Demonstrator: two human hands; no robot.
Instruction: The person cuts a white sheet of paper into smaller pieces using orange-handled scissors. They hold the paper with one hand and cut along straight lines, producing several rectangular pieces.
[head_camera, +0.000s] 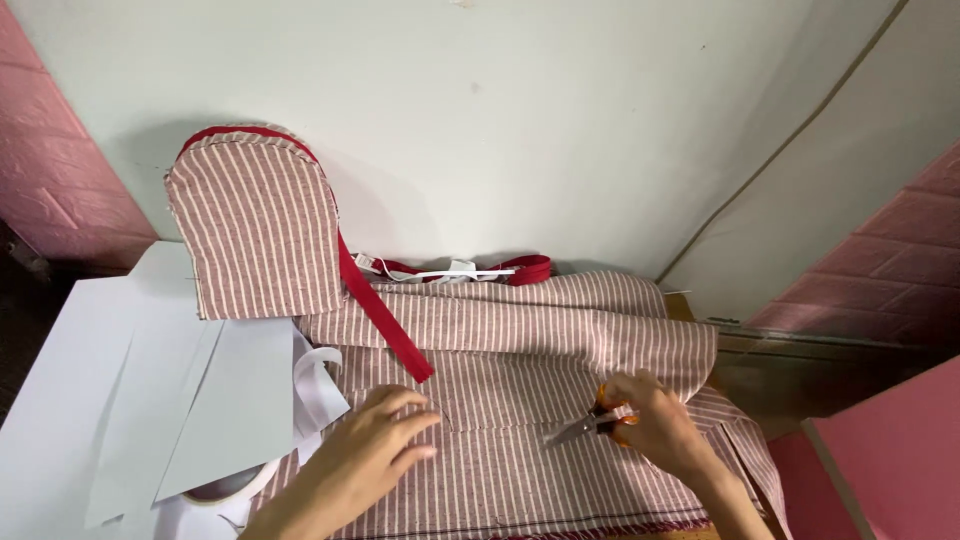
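striped fabric is spread flat on the table, folded in layers | orange-handled scissors are gripped by right hand, blades on the cloth | left hand is laid open, pressing it | red strap lies beyond

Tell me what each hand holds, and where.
Right hand holds scissors by the orange handles. Left hand holds nothing, lying flat on the striped fabric.
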